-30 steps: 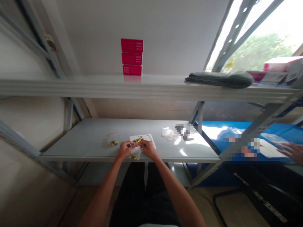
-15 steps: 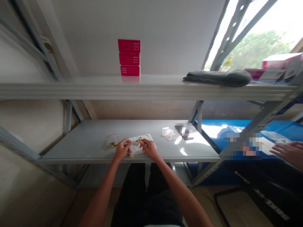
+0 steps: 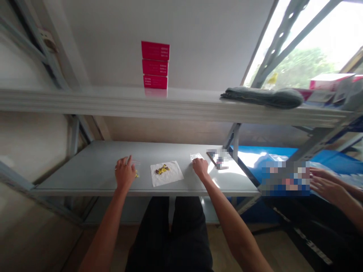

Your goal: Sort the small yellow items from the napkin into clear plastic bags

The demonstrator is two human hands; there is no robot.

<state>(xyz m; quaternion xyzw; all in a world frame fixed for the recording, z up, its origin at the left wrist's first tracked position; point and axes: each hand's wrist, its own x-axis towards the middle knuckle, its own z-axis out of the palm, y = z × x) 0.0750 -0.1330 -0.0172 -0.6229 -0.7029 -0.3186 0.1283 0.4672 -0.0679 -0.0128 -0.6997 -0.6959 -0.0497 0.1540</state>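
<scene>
My left hand (image 3: 124, 174) hangs with its fingers apart at a small clear plastic bag (image 3: 135, 169) holding yellow pieces. My right hand (image 3: 200, 168) rests its fingertips at another clear plastic bag (image 3: 196, 156), close to a pixelated, blurred item (image 3: 218, 158). Between my hands, a white paper sheet (image 3: 166, 173) lies on the grey metal shelf (image 3: 85, 173), carrying a small heap of yellow and brown pieces (image 3: 162, 170). Neither hand touches the sheet.
A co-worker's hands (image 3: 326, 185) work at a blue surface (image 3: 272, 153) to the right, behind a pixelated patch. Overhead, a shelf bears stacked pink boxes (image 3: 155, 65) and a folded grey cloth (image 3: 262, 97). Metal uprights frame the shelves.
My hands have moved apart, away from the white sheet. The left went left to the small bag, the right went right to the other bag. The sheet's heap now shows uncovered.
</scene>
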